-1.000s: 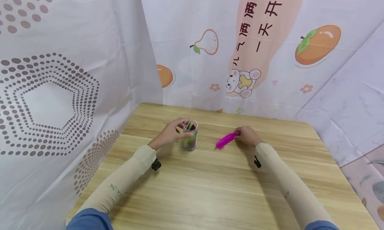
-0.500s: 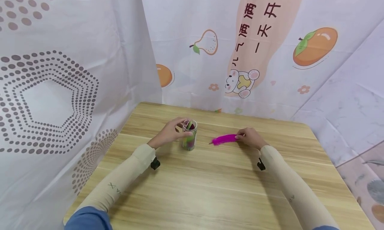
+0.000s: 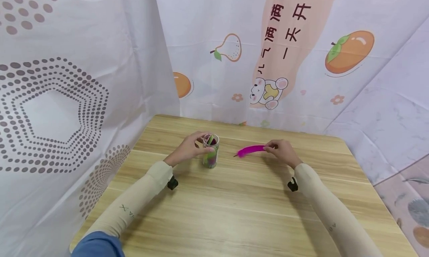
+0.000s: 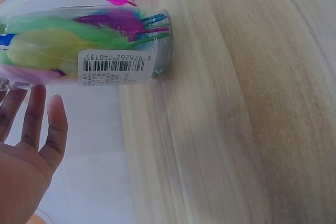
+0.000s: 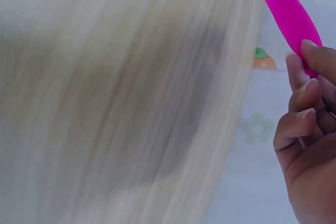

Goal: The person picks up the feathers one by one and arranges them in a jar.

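On the wooden desk (image 3: 234, 212), our left hand (image 3: 187, 149) curls round the clear jar (image 3: 210, 151), which stands upright toward the far middle with green, yellow and purple feathers (image 4: 68, 40) packed inside. We judge that hand should keep the jar steady and its mouth unobstructed. To the right, well apart from the jar, our right hand (image 3: 283, 152) pinches the magenta feather (image 3: 249, 150) by one end, its free tip pointing toward the jar and lifted just off the desk. We would hold it lightly near the end, turn the quill down, and aim for the gap among the feathers rather than the rim. Behind hangs the printed curtain (image 3: 285, 63).
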Demonstrator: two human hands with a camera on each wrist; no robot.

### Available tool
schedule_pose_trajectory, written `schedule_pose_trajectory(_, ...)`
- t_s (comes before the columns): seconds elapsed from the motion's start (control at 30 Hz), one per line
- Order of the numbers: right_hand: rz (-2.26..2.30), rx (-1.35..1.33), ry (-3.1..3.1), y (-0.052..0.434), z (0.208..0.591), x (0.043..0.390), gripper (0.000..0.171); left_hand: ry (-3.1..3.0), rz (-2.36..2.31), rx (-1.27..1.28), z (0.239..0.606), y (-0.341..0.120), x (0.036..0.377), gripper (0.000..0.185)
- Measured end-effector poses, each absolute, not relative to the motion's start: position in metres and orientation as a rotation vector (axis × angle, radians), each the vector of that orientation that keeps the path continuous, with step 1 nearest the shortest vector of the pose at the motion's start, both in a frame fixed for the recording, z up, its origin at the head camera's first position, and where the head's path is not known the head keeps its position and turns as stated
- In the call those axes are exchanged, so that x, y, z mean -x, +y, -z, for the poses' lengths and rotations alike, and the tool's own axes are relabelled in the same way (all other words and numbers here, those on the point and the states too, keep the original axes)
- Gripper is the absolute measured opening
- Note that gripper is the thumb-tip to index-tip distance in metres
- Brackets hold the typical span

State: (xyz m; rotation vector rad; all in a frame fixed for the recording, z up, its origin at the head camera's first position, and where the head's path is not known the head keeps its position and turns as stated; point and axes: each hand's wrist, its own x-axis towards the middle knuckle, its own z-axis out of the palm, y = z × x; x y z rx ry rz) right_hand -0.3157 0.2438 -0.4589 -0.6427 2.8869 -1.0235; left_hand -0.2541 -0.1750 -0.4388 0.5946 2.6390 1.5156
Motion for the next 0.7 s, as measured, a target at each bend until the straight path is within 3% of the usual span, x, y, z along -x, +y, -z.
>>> schedule_pose_trajectory(0.7,1.124,0.628,2.941,0.239,0.434,0.296,0.017,2.651,-1.497,-0.617,0.439,-0.175,0.256,0.072)
